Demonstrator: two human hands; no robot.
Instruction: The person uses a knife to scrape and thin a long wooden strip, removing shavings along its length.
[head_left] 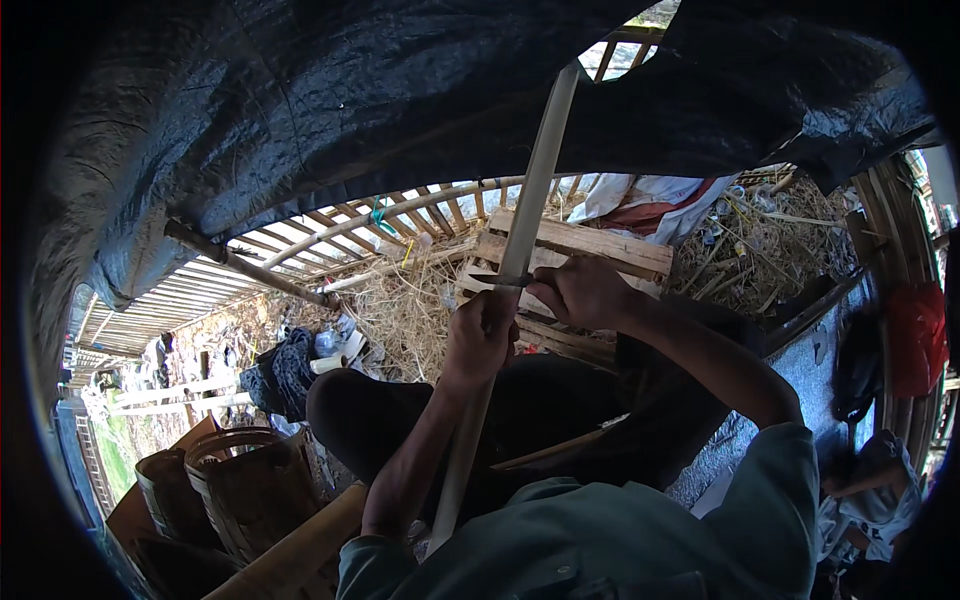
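A long, pale bamboo strip (pixel 537 175) runs from beside my body up past both hands towards the black sheeting. My left hand (pixel 479 338) is closed round it just below the middle, fingers wrapped about the strip. In my right hand (pixel 582 292) is a knife (pixel 489 282), its blade lying across the strip just above my left fist and its tip pointing left. The knife's handle is mostly hidden by my right fingers. Lower down, the strip passes beside my left forearm and over my dark-clothed legs.
Black plastic sheeting (pixel 400 110) hangs across the top. Wooden boards (pixel 600 244) lie just beyond my hands, amid straw and shavings (pixel 410 310). A slatted bamboo fence (pixel 215 292) stands behind. Cylindrical containers (pixel 250 490) and a thick bamboo pole (pixel 300 540) are at lower left; a red bag (pixel 913 335) hangs right.
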